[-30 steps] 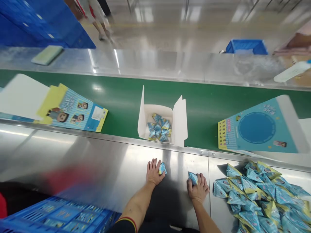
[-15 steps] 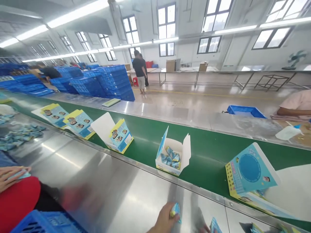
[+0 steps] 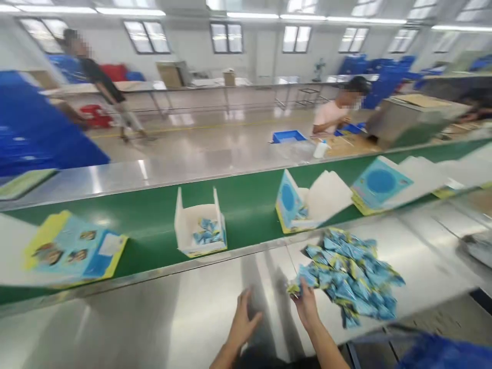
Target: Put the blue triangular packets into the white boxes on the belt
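Note:
My left hand [image 3: 243, 319] hovers over the steel table, fingers and thumb apart, with nothing visible in it. To its right, my right hand [image 3: 306, 306] has its fingers closed on a small blue-and-yellow foil packet [image 3: 304, 277] at the left edge of a heap of similar packets [image 3: 355, 279]. Beyond my hands, an open white-lined box [image 3: 200, 215] on the green belt has several packets inside. Another open box [image 3: 289, 202], its blue flap raised, stands farther right with packets showing. The picture is somewhat blurred.
The green conveyor belt [image 3: 154, 205] runs across in front of the steel table [image 3: 134, 318]. A printed box [image 3: 73, 246] stands on the left and more open boxes [image 3: 378, 184] on the right. Across the belt, a person [image 3: 332, 113] sits near a blue tray [image 3: 288, 136].
The view has swung to the right, bringing the packet heap into sight. The packet in my left hand is no longer seen there. My right hand now grips a packet by the heap.

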`<state>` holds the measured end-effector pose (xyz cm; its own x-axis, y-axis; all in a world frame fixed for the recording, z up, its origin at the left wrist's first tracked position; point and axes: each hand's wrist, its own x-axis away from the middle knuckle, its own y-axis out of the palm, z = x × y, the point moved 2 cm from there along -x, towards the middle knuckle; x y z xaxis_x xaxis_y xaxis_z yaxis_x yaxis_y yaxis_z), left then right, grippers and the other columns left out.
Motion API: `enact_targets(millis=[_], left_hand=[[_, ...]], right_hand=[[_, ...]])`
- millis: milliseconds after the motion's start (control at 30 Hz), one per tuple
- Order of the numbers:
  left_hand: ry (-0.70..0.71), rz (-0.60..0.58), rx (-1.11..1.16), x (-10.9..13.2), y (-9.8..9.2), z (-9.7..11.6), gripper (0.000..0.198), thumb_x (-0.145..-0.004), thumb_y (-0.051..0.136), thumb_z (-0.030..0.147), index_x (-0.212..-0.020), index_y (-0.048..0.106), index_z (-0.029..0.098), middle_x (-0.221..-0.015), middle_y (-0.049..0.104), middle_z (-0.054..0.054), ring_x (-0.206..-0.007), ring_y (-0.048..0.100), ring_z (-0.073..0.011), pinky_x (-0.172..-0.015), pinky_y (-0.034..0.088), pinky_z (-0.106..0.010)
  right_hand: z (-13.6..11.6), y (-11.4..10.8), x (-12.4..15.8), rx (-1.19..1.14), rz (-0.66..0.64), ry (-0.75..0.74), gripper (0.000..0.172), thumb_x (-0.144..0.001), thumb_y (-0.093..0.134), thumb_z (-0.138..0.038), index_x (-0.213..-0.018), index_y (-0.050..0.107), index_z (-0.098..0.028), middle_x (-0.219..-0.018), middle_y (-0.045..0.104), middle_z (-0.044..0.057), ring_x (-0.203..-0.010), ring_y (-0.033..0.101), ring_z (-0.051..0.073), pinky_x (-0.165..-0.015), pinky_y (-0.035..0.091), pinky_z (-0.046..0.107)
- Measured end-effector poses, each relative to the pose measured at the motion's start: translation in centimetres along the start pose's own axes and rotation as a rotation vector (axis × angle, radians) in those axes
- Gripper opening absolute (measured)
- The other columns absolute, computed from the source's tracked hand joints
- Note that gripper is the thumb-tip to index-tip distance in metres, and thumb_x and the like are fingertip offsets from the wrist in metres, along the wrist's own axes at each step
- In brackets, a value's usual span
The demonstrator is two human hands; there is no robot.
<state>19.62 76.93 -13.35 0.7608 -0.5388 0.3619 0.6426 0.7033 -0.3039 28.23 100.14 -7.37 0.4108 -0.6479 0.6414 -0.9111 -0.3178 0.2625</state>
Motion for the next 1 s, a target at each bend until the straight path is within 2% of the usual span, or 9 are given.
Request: enact_targets(millis=[67, 133, 200, 267, 567, 700, 833, 900, 1000], left_hand=[[-0.037, -0.055, -0.074, -0.8, -1.3, -0.2, 0.101, -0.075, 0.059, 0.063, -0.154, 0.040, 0.003, -0.149, 0.043, -0.025, -0.138, 0.047, -0.0338, -0.119, 0.041, -0.046], [-0.081, -0.084, -0.139, -1.4, -2.3, -0.9, 0.105, -0.075, 0.052, 0.073, -0.151, 0.044, 0.001, -0.141, 0.049, -0.026, -0.123, 0.057, -0.0330, -0.114, 0.045, -0.048], [-0.115, -0.073, -0.179, -1.8, -2.9, -1.7, 0.109, -0.071, 0.047, 0.082, -0.145, 0.050, 0.001, -0.130, 0.056, -0.023, -0.108, 0.061, -0.0305, -0.109, 0.047, -0.048], [-0.139, -0.052, -0.203, -1.9, -3.2, -2.7, 0.110, -0.067, 0.044, 0.087, -0.138, 0.056, 0.003, -0.118, 0.061, -0.019, -0.101, 0.063, -0.0290, -0.106, 0.050, -0.047], [-0.195, -0.026, -0.208, -2.9, -0.6, -6.0, 0.086, -0.065, 0.047, 0.075, -0.119, 0.064, 0.010, -0.102, 0.065, -0.015, -0.095, 0.063, -0.0285, -0.098, 0.052, -0.044], [-0.224, -0.021, -0.244, -3.6, 0.2, -7.1, 0.080, -0.070, 0.043, 0.070, -0.117, 0.064, 0.009, -0.102, 0.064, -0.016, -0.095, 0.063, -0.0283, -0.096, 0.053, -0.043], [-0.196, -0.013, -0.369, -4.5, 0.2, -6.8, 0.059, -0.083, 0.041, 0.052, -0.114, 0.068, 0.011, -0.101, 0.063, -0.016, -0.100, 0.064, -0.0283, -0.099, 0.051, -0.041], [-0.218, 0.089, -0.507, -5.4, 0.1, -5.9, 0.051, -0.088, 0.042, 0.043, -0.117, 0.069, 0.013, -0.118, 0.062, -0.018, -0.115, 0.061, -0.0308, -0.105, 0.048, -0.044], [-0.282, 0.319, -0.665, -7.9, 0.6, -3.7, 0.051, -0.094, 0.043, 0.040, -0.134, 0.065, 0.018, -0.146, 0.050, -0.018, -0.141, 0.045, -0.0337, -0.116, 0.039, -0.052]], right_hand=[[-2.8, -0.3, -0.2, 0.036, -0.034, 0.004, 0.088, -0.036, 0.093, -0.062, -0.099, 0.051, -0.016, -0.081, 0.060, 0.003, -0.065, 0.056, 0.013, -0.051, 0.043, 0.020], [-4.9, -0.7, -0.2, -0.075, 0.055, -0.112, 0.090, -0.036, 0.092, -0.066, -0.099, 0.050, -0.016, -0.084, 0.060, 0.002, -0.068, 0.057, 0.012, -0.053, 0.044, 0.020], [-5.9, -0.9, -0.5, -0.091, 0.093, -0.193, 0.088, -0.040, 0.089, -0.071, -0.096, 0.050, -0.015, -0.083, 0.060, 0.003, -0.067, 0.054, 0.011, -0.055, 0.046, 0.021], [-6.1, -0.7, -1.1, -0.032, 0.048, -0.212, 0.086, -0.044, 0.086, -0.075, -0.091, 0.050, -0.014, -0.079, 0.058, 0.003, -0.065, 0.052, 0.010, -0.056, 0.046, 0.021], [-9.5, 2.0, -5.3, -0.031, -0.014, -0.299, 0.084, -0.044, 0.085, -0.075, -0.091, 0.052, -0.013, -0.083, 0.061, 0.006, -0.069, 0.057, 0.013, -0.058, 0.048, 0.022], [-10.7, 2.6, -6.7, 0.005, -0.062, -0.346, 0.079, -0.049, 0.085, -0.073, -0.090, 0.055, -0.013, -0.082, 0.062, 0.008, -0.072, 0.060, 0.016, -0.062, 0.052, 0.026], [-10.4, 2.5, -7.8, 0.046, -0.093, -0.353, 0.076, -0.052, 0.084, -0.073, -0.089, 0.057, -0.012, -0.081, 0.062, 0.007, -0.071, 0.059, 0.015, -0.065, 0.053, 0.027], [-9.7, 2.4, -8.3, 0.070, -0.107, -0.345, 0.075, -0.051, 0.086, -0.071, -0.089, 0.058, -0.011, -0.082, 0.063, 0.007, -0.072, 0.059, 0.014, -0.066, 0.053, 0.026], [-8.0, 2.1, -9.3, 0.113, -0.153, -0.319, 0.072, -0.051, 0.090, -0.063, -0.089, 0.060, -0.011, -0.083, 0.063, 0.007, -0.073, 0.059, 0.014, -0.067, 0.053, 0.024]])
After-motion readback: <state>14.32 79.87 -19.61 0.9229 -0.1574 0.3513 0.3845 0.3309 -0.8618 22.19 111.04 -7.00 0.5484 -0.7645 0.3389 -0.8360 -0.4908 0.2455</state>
